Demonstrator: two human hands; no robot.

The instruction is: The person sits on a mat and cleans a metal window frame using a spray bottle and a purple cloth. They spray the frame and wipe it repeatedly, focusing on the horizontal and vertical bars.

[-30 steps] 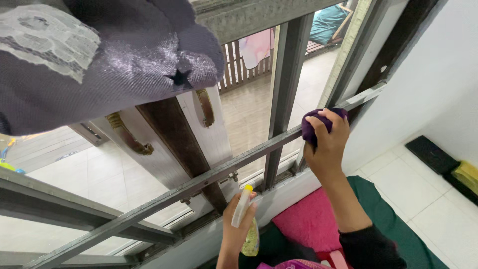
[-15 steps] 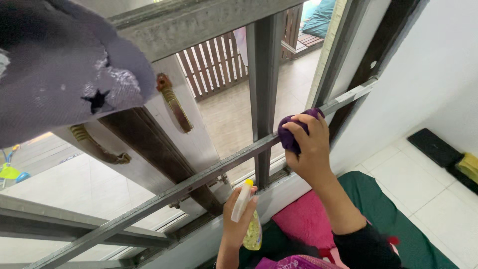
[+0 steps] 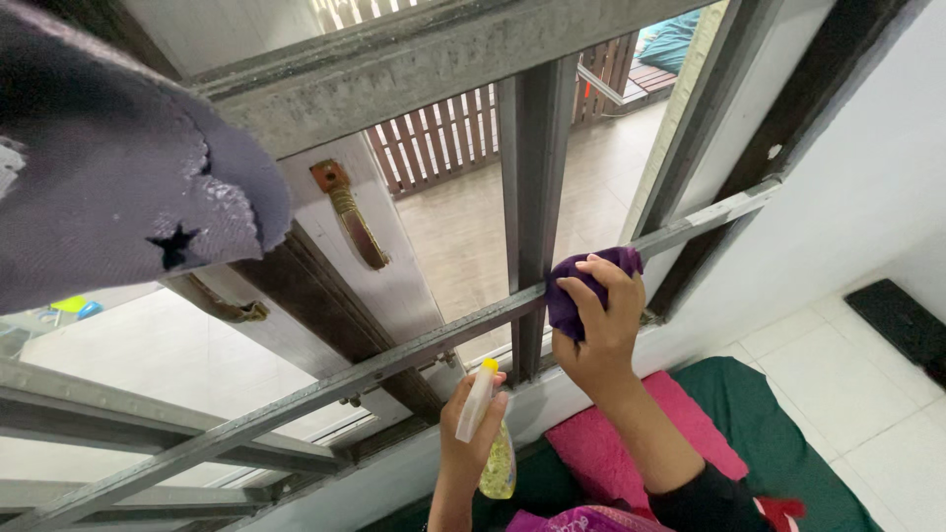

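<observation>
Purple cloth (image 3: 581,286) bunched in right grip (image 3: 596,325), pressed on slanted window bar (image 3: 394,360) beside upright post (image 3: 532,197); bar's length running up-right and down-left. Left grip (image 3: 473,429) closed around spray bottle (image 3: 488,433), lower.

We see the cloth (image 3: 581,286) on the window grille's crossbar (image 3: 394,365), right of its upright bar (image 3: 532,197); spray bottle (image 3: 490,438) below, cushion (image 3: 631,443) right of it.

slim spray bottle (image 3: 490,440), yellow liquid, white-and-yellow nozzle, bottom centre
</observation>
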